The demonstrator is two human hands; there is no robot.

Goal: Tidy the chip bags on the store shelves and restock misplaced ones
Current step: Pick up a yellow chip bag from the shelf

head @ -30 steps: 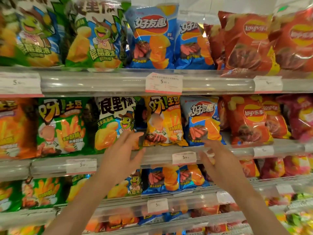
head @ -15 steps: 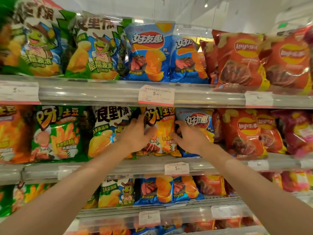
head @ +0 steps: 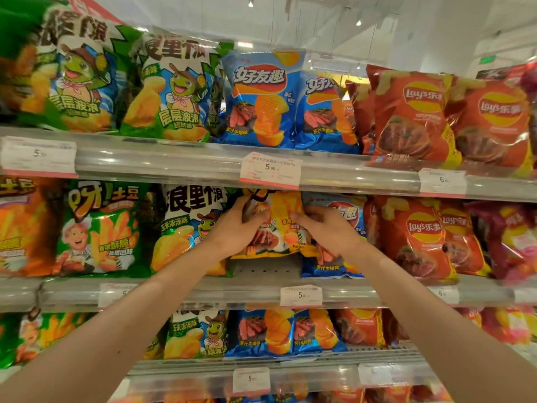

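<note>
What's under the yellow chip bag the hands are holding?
Both hands, left and right, hold the yellow bag lifted. Under it shows bare grey shelf. The blue bag beside it tucks behind its right edge. What is behind the bag is covered.

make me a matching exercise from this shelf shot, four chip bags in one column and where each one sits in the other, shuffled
Bags:
1. yellow bag
2. red Lay's bag
3. green fries bag
4. blue steak bag on the bottom shelf

Places:
A. middle shelf, left of the frog bag
B. top shelf, right of the blue bags
C. below the middle price tag, lowest row in view
D. middle shelf, gripped by the left hand and right hand

Pairs: 1-D, 2-B, 3-A, 4-C
</note>
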